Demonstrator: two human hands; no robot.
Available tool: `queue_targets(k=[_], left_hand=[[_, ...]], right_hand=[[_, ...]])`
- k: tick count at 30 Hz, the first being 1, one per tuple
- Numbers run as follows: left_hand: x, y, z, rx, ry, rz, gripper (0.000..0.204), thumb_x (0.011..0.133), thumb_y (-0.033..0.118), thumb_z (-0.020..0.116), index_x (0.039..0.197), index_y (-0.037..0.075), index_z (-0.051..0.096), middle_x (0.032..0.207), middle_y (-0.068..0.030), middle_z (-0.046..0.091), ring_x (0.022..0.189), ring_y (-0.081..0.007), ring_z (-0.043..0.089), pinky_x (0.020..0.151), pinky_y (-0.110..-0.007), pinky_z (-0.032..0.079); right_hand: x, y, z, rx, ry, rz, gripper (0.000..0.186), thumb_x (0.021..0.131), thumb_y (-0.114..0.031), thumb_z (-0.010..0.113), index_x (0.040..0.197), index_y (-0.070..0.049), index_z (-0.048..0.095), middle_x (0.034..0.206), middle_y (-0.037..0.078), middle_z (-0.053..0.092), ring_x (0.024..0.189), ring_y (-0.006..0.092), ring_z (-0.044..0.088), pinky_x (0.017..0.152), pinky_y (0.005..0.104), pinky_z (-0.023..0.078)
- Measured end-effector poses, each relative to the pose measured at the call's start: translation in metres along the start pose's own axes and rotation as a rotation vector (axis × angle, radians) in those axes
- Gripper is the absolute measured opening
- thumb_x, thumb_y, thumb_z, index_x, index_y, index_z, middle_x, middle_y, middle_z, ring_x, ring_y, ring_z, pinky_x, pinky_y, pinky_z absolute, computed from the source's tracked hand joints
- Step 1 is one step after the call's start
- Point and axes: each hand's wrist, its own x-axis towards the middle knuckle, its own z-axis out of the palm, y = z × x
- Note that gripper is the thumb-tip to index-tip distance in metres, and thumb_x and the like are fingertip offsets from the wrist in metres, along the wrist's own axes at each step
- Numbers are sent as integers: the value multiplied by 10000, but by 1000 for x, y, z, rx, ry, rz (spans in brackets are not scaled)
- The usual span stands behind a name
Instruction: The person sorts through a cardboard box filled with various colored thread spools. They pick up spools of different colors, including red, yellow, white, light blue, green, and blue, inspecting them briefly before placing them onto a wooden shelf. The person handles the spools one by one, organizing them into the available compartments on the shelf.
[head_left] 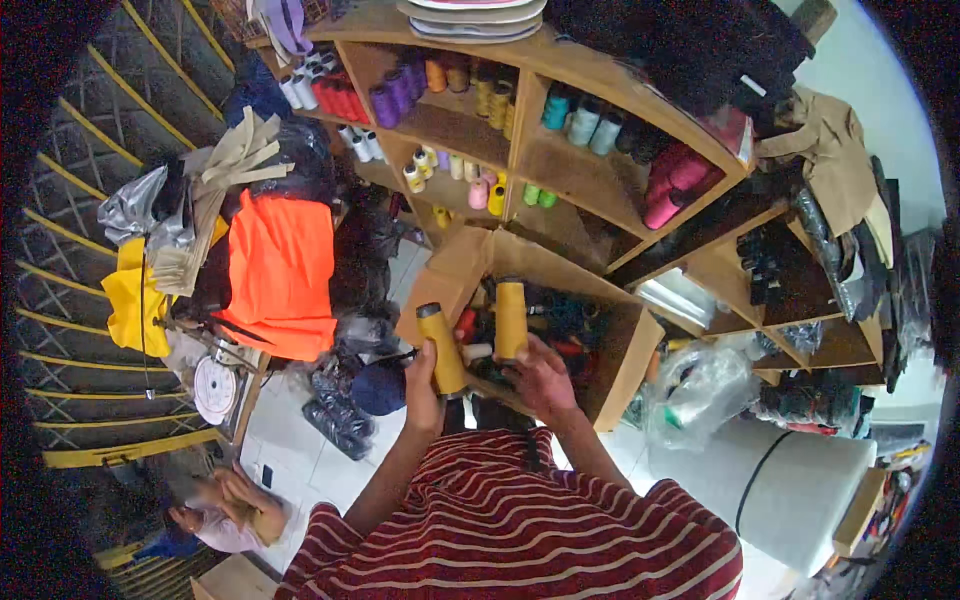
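My left hand (424, 392) is closed round a mustard-yellow thread cone (440, 350), which leans a little to the left. A second mustard-yellow thread cone (511, 318) stands nearly upright in my right hand (545, 380), gripped near its lower end. The two cones are apart, side by side in front of my chest. Just beyond them is an open cardboard box (615, 360) with dark, red and white spools inside; my hands and the cones hide part of its contents.
Behind the box, a wooden shelf (560, 150) holds thread cones in many colours. Orange fabric (280, 275) lies at the left. A person (225, 510) sits on the floor at lower left. Clear plastic bags (700, 385) and a large white wrapped roll (770, 490) are at the right.
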Motion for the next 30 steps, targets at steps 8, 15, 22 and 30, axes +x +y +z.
queue_targets(k=[8, 15, 22, 30], left_hand=[[-1, 39, 32, -19, -90, 102, 502, 1017, 457, 341, 1137, 9, 533, 999, -65, 595, 912, -142, 582, 816, -302, 471], [8, 40, 19, 11, -125, 70, 618, 965, 577, 355, 1270, 50, 461, 1137, -81, 589, 1059, -197, 590, 922, -373, 469], [18, 48, 15, -21, -146, 78, 591, 987, 527, 347, 1306, 37, 437, 1198, -86, 556, 1106, -190, 557, 956, -355, 438], [90, 65, -14, 267, -322, 122, 546, 982, 363, 434, 1417, 47, 337, 1337, -106, 477, 1248, -196, 456, 1051, -350, 350]], right_hand=[[-25, -37, 63, -255, -156, -157, 432, 856, -98, 609, 1257, 16, 494, 1172, 76, 571, 1078, 172, 547, 907, 307, 436], [-16, -38, 73, -243, -207, -199, 483, 843, -102, 618, 1290, 21, 481, 1207, 88, 566, 1113, 180, 531, 974, 316, 390], [2, -27, 70, -258, -229, -223, 499, 828, -72, 647, 1288, 15, 476, 1232, 99, 553, 1145, 191, 521, 989, 334, 387], [35, -21, 85, -342, -127, -350, 530, 810, -1, 652, 1299, -18, 450, 1231, 98, 539, 1157, 204, 521, 1003, 358, 412]])
